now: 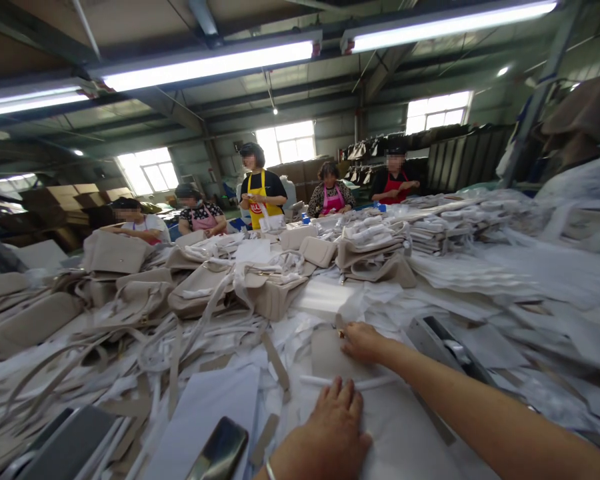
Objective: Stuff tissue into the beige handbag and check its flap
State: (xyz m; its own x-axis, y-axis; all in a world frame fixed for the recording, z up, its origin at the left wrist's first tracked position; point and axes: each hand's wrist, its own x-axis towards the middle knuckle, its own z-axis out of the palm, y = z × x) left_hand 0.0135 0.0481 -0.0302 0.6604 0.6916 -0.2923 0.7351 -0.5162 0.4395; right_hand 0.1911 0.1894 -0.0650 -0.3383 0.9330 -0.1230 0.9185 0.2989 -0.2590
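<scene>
A beige handbag (324, 357), partly covered with white wrapping paper (400, 427), lies in front of me. My left hand (333, 423) rests flat near its lower edge, fingers stretched out beside a white wrapped roll or strap (370, 383). At the bag's upper part my right hand (364, 343) has its fingers curled around a small gold-coloured clasp (341, 333); the exact hold of the fingertips is partly hidden. Above the bag lies a folded white sheet (330, 300).
Beige bags (200, 290) and loose straps crowd the left and centre. A phone (221, 448) lies on white card near my left wrist. Grey tool-like boxes (447, 347) flank me, with paper stacks (485, 270) to the right. Several co-workers (263, 190) are across the table.
</scene>
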